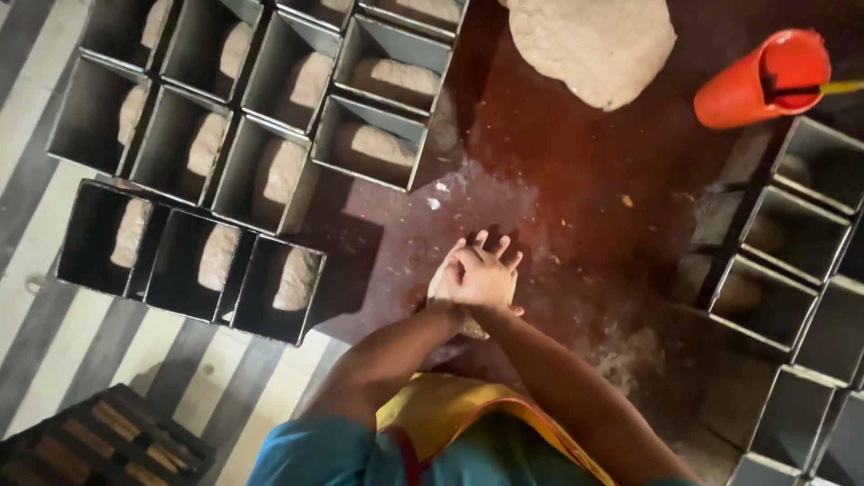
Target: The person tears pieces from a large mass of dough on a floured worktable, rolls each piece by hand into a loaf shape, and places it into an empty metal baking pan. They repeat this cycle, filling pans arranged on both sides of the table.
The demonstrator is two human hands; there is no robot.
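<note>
You are working with one big dough mound (594,45), one orange cup (760,79), and about a dozen metal loaf tins (225,144) on the left, with more tins on the right. Your right hand (486,279) is lying over your left hand (445,281), pressing a small dough piece (468,326) (mostly hidden; whether the fingers are gripping is unclear). It is lying on the dark floured table (540,198), well apart from the mound, above striped flooring.
</note>
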